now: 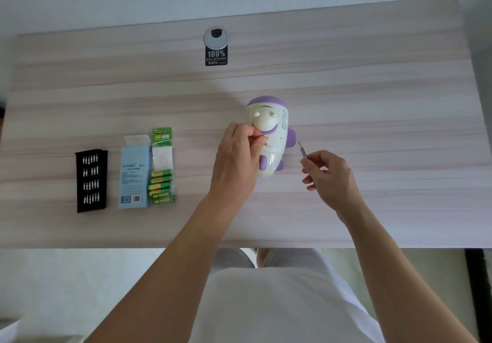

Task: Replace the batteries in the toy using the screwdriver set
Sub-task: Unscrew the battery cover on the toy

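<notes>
Fingers of my left hand pinch at the white-and-purple plastic toy; right of it, my right hand fingers pinch a slim grey metal screwdriver.

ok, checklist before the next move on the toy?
1. Toy lying on the desk: ok.
2. Left hand pinching at the toy's middle: ok; which part it pinches: cannot tell.
3. Right hand holding the screwdriver, tip clear of the toy: ok.
4. New batteries in their pack, left of the toy: ok.
5. Bit tray on the desk, far left: ok.
</notes>
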Motion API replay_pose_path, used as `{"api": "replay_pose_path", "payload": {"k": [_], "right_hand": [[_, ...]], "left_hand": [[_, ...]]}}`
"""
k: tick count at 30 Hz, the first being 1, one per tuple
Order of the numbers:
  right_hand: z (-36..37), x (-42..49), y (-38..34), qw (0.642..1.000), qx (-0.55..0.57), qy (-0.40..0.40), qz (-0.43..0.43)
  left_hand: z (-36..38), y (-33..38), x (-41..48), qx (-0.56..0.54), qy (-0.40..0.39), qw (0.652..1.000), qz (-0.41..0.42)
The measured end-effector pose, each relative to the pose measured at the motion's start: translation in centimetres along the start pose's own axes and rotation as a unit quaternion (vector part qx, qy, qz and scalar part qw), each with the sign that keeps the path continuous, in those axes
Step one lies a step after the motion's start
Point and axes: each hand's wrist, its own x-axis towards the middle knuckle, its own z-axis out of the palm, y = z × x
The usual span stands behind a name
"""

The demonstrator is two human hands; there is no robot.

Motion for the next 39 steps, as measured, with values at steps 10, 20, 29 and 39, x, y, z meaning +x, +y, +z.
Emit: {"api": "replay_pose_path", "payload": {"k": [10, 20, 29, 39], "right_hand": [[-0.1, 0.1, 0.2, 1.0, 0.006, -0.006, 0.002], [0.1, 0.2, 0.3, 1.0, 0.023, -0.013, 0.007], [0.6, 0.2, 0.2, 0.999, 0.044, -0.02, 0.02], [0.3, 0.3, 0.3, 0.998, 0.048, -0.018, 0.021]], "left_hand": [[-0.6, -0.3, 0.0, 0.009, 0.034, 0.998, 0.061], [-1.3, -0.8, -0.3, 0.038, 0.023, 0.992, 0.119], [-1.3, 0.1, 0.1, 0.084, 0.02, 0.987, 0.135], [-1.0, 1.1, 0.1, 0.132, 0.033, 0.985, 0.11]]}}
